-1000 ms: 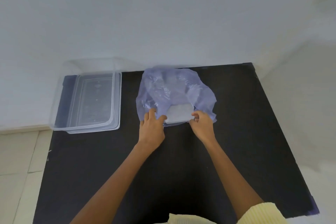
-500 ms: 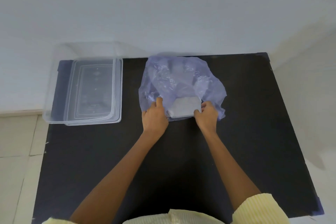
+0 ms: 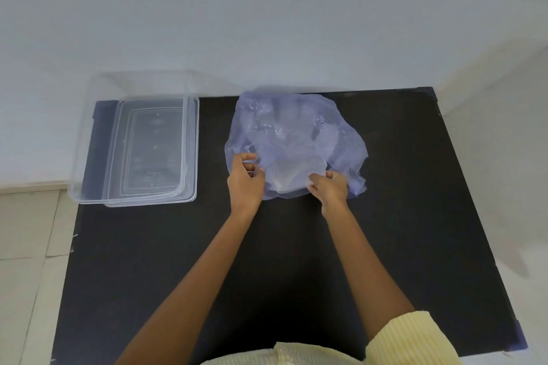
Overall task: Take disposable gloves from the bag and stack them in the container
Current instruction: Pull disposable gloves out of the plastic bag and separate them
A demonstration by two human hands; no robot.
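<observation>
A thin purple plastic bag (image 3: pixel 296 127) lies crumpled on the black table (image 3: pixel 267 246), near its far edge. A pale, whitish stack of gloves (image 3: pixel 292 175) shows through the bag at its near opening. My left hand (image 3: pixel 246 179) pinches the bag's near edge on the left, fingers curled. On the right side of that edge, my right hand (image 3: pixel 329 188) grips the film. A clear rectangular plastic container (image 3: pixel 89 139) stands at the table's far left, holding nothing but a clear lid (image 3: pixel 151 151) that leans against its right rim.
A white wall runs behind the table. Tiled floor (image 3: pixel 26 246) shows past the table's left edge. A pale wall or surface borders the right side. Bare black tabletop lies between my arms and the near edge.
Both hands stayed at the bag's near edge; the left fingers now curl to pinch the film. The gloves look more veiled by the bag's film. The camera shifted slightly.
</observation>
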